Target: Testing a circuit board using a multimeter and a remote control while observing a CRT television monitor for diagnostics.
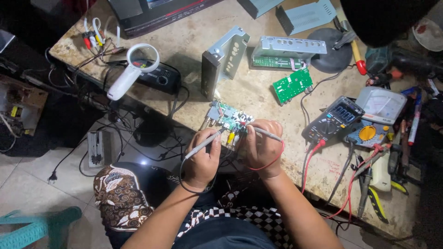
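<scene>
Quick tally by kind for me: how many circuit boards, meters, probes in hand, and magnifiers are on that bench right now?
Green circuit boards: 3 (one under the probes, one loose, one inside the metal chassis)
Meters: 2 (digital multimeter, analog meter)
Probes in hand: 2 (left hand, right hand)
Magnifiers: 1 (white magnifying glass)
Total: 8

Green circuit board [229, 116], grey probes [203, 144], red lead [270, 162], batik-patterned cloth [121, 196].

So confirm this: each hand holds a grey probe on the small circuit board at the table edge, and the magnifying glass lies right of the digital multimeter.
Not quite. In the head view the magnifying glass lies left of the digital multimeter. The rest holds: left hand and right hand each hold a grey probe on the small circuit board.
</scene>
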